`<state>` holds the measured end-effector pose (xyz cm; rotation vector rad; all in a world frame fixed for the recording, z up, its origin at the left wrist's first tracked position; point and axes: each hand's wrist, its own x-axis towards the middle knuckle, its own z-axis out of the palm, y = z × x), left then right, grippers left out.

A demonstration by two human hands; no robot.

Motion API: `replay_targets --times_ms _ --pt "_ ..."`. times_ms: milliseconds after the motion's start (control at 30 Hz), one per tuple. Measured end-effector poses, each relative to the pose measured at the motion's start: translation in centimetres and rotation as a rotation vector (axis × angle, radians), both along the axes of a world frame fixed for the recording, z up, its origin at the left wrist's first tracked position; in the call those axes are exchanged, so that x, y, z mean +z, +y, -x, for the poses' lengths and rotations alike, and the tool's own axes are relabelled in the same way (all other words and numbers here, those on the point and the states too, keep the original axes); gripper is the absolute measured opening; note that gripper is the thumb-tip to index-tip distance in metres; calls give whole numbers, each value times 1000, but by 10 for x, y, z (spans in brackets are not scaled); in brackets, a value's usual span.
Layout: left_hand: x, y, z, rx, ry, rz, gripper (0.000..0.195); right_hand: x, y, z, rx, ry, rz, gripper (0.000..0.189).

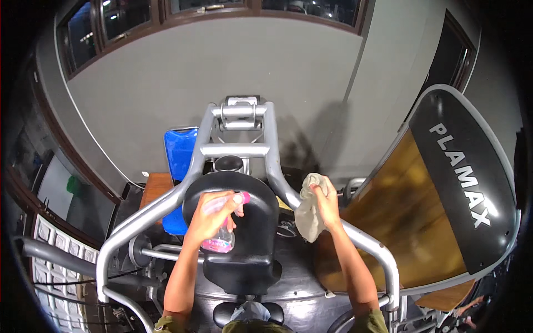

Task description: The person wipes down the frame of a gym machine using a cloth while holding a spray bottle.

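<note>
My left hand [211, 219] is wrapped around a clear spray bottle [217, 244] with a pink nozzle, held in front of a black padded backrest [255, 227]. A label with writing shows on the bottle's lower part. Bunched in my right hand [330, 206] is a pale beige cloth [309, 218], its loose end hanging down. That hand is right of the backrest, in front of the silver tubular frame [272, 162] of a gym machine. Below the backrest is a black padded seat [239, 274].
A large Plamax machine shroud [399, 208] stands on the right. Behind the frame's left side are a blue chair [180, 150] and a wooden surface [156, 187]. A grey wall [216, 62] with windows rises beyond. Silver frame bars [143, 212] curve around both sides.
</note>
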<state>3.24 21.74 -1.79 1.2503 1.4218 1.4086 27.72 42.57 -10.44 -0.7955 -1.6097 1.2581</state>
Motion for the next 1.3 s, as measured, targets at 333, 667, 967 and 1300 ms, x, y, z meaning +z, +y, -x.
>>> replay_targets --times_ms 333,667,967,1300 --pt "-4 -2 4 -105 -59 -86 37 0 -10 -13 -64 -152 -112 25" --pt "82 -1 16 -152 56 -6 36 3 -1 -17 62 -33 101 20" --pt "158 111 21 -217 846 161 61 22 -2 -12 101 149 347 21" --pt "80 199 -7 -623 1271 194 52 5 3 -14 107 94 204 22"
